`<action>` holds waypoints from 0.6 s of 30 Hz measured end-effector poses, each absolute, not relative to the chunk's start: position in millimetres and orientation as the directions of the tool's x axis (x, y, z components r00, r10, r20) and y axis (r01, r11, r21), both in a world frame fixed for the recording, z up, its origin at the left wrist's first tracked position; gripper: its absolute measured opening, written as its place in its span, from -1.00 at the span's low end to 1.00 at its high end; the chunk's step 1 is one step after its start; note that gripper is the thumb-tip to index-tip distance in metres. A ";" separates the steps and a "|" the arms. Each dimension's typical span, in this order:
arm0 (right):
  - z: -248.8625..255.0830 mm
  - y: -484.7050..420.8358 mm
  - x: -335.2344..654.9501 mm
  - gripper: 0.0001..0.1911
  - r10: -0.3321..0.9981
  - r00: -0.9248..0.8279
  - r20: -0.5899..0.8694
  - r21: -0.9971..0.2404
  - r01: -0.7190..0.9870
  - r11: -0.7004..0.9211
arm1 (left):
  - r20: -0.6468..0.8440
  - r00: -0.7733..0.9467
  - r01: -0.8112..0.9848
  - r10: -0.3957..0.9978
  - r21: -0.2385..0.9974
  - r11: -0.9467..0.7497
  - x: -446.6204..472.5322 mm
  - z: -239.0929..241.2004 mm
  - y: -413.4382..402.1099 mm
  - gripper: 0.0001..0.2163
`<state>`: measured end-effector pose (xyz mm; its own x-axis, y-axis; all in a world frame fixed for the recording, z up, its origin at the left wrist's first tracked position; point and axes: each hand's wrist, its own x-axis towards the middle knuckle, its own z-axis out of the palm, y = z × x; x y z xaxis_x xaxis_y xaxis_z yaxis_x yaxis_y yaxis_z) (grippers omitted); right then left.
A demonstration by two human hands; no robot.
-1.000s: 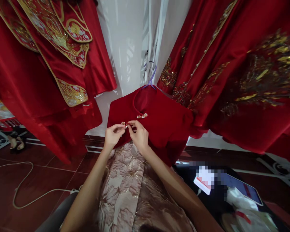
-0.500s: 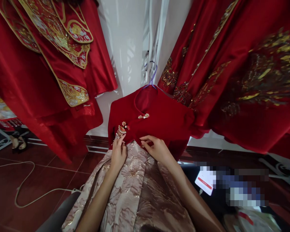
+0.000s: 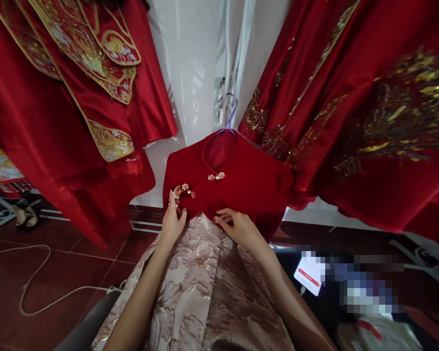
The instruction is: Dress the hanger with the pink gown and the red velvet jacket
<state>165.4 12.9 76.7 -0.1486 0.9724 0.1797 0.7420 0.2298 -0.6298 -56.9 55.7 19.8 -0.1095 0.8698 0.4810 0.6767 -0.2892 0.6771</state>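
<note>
A short red velvet top (image 3: pixel 241 180) hangs on a purple hanger (image 3: pixel 229 119) over a beige floral brocade skirt (image 3: pixel 197 287). A pearl clasp (image 3: pixel 215 176) closes its collar. My left hand (image 3: pixel 171 223) touches the top's lower left edge, its fingertips at a gold and pearl tasselled brooch (image 3: pixel 181 191). My right hand (image 3: pixel 237 226) lies at the hem where the top meets the skirt, fingers curled and pinching the fabric edge.
Red satin robes with gold embroidery hang at the left (image 3: pixel 58 107) and at the right (image 3: pixel 369 112). A white cable (image 3: pixel 32 282) trails over the dark red tiled floor. Papers and a blurred item (image 3: pixel 351 287) lie at the lower right.
Both hands have dropped from the brooch on the chest to the top's lower edge. The brooch's tassel, which hung straight half a second ago, is now tipped up by my left fingers.
</note>
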 end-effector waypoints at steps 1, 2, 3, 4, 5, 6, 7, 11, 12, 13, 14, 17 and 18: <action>75.8 13.3 165.1 -0.72 0.973 -0.151 0.175 -0.627 0.745 0.229 | 0.521 -0.106 0.658 0.847 0.675 -0.334 -58.9 21.0 61.4 -0.24; 74.7 14.0 164.8 -0.72 0.973 -0.155 0.172 -0.624 0.747 0.229 | 0.555 -0.103 0.639 0.825 0.673 -0.373 -60.4 21.8 66.7 -0.20; 73.3 14.8 164.5 -0.72 0.973 -0.158 0.171 -0.623 0.748 0.231 | 0.581 -0.100 0.621 0.807 0.671 -0.406 -61.5 22.1 71.2 -0.16; 71.8 15.6 164.1 -0.72 0.972 -0.160 0.172 -0.622 0.747 0.233 | 0.600 -0.094 0.603 0.794 0.669 -0.434 -62.1 21.8 74.8 -0.13; 70.3 16.3 163.7 -0.71 0.972 -0.160 0.175 -0.623 0.746 0.235 | 0.615 -0.086 0.591 0.784 0.665 -0.456 -62.1 20.9 77.4 -0.12; 69.0 17.0 163.2 -0.71 0.971 -0.157 0.179 -0.625 0.745 0.235 | 0.627 -0.080 0.591 0.775 0.656 -0.470 -61.6 19.5 79.0 -0.11; 67.8 17.5 162.7 -0.71 0.971 -0.152 0.183 -0.627 0.742 0.235 | 0.636 -0.079 0.600 0.767 0.645 -0.473 -60.7 17.7 79.8 -0.11; 64.9 18.4 161.0 -0.78 0.966 -0.160 0.203 -0.635 0.729 0.254 | 0.636 -0.057 0.630 0.770 0.621 -0.466 -56.5 9.0 78.7 -0.15; 64.3 18.6 160.9 -0.80 0.964 -0.169 0.204 -0.634 0.728 0.262 | 0.623 -0.034 0.620 0.781 0.626 -0.473 -55.9 7.0 77.6 -0.19; 63.7 18.9 161.1 -0.81 0.962 -0.178 0.206 -0.632 0.726 0.269 | 0.606 -0.007 0.608 0.796 0.634 -0.477 -55.9 5.1 76.0 -0.24; 63.1 19.3 161.4 -0.82 0.961 -0.183 0.208 -0.630 0.726 0.275 | 0.584 0.013 0.601 0.811 0.644 -0.473 -56.5 3.4 73.9 -0.29; 61.7 20.6 162.6 -0.82 0.955 -0.189 0.230 -0.626 0.722 0.294 | 0.514 0.002 0.605 0.858 0.682 -0.410 -61.9 -0.1 64.1 -0.45; 61.8 20.8 163.0 -0.83 0.952 -0.190 0.240 -0.626 0.719 0.302 | 0.499 -0.031 0.604 0.866 0.700 -0.382 -64.6 0.1 59.8 -0.51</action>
<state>163.0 20.8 61.8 -0.1900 0.9519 0.2404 0.7187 0.3017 -0.6265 -64.6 59.8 0.1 -0.0310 0.8658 0.4994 0.6037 -0.3820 0.6997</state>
